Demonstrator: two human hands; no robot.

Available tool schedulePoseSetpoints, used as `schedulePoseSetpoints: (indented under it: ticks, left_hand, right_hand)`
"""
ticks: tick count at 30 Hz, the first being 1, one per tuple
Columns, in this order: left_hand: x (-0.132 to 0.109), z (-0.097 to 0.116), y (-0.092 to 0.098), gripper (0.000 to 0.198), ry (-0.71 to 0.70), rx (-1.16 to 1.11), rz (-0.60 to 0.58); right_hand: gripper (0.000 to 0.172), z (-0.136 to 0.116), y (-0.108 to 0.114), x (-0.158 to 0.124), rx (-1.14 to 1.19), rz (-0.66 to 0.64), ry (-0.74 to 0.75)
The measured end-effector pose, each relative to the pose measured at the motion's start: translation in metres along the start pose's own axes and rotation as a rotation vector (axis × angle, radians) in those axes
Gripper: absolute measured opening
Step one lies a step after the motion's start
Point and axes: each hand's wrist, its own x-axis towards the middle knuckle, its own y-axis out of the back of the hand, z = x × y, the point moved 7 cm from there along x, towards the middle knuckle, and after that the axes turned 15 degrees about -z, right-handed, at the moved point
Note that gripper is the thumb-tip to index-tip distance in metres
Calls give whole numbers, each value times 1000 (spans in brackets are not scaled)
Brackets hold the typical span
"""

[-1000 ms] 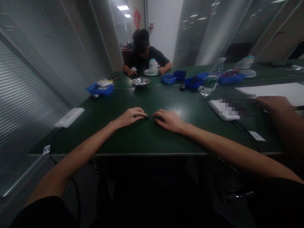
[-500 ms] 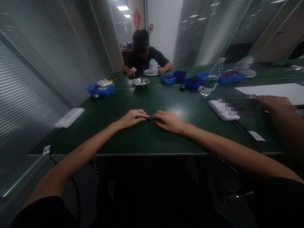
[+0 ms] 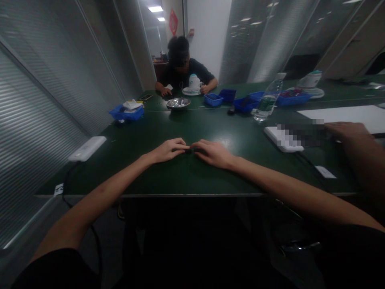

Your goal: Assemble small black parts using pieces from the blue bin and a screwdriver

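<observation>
Both my hands rest on the dark green table (image 3: pixel 186 176), fingertips meeting at its middle. My left hand (image 3: pixel 168 150) is closed in a pinch on a small dark part (image 3: pixel 189 151). My right hand (image 3: pixel 212 153) has its fingers curled and pinches the same small dark part from the other side. The part is tiny and mostly hidden by my fingers; I cannot make out what it is.
A white power strip (image 3: pixel 87 148) lies at the left edge. A co-worker's arm (image 3: pixel 357 148) rests at the right beside a white device (image 3: pixel 281 138). Farther back stand a water bottle (image 3: pixel 267 103), blue bins (image 3: pixel 126 113), a metal bowl (image 3: pixel 178 103) and a seated person (image 3: pixel 183 68).
My two hands have drawn closer together, the gap between the fingertips closing over the small dark part. The co-worker's arm shifted slightly.
</observation>
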Motion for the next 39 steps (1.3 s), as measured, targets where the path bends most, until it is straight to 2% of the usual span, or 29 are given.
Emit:
schedulePoseSetpoints:
  ticks: [7,17,21,25,28,31,35,39]
  left_hand:
    - [-1,1,1,41,58,-34,-17]
    - [0,-2,1,54,125,-46,-44]
    - [-2,-4,1,44,122,-30,-33]
    - [-3,-2,1,29,80,40,5]
    - [-1,3,-2,30,27,61,2]
    - [1,3,-3,33,32,63,-34]
    - [-10,-20,13,34,146,138,-25]
    - [-51,-74,46,36,411,244,19]
  right_hand:
    - [37,1,4,0,32,26,-43]
    - [39,14,7,0,45,72,-224]
    - [39,23,4,0,41,54,-307]
    - [39,23,4,0,38,41,-313]
    - [39,23,3,1,33,34,-319]
    - [39,23,4,1,36,37,-310]
    - [39,22,4,0,31,29,-306]
    - [39,22,5,0,45,17,-304]
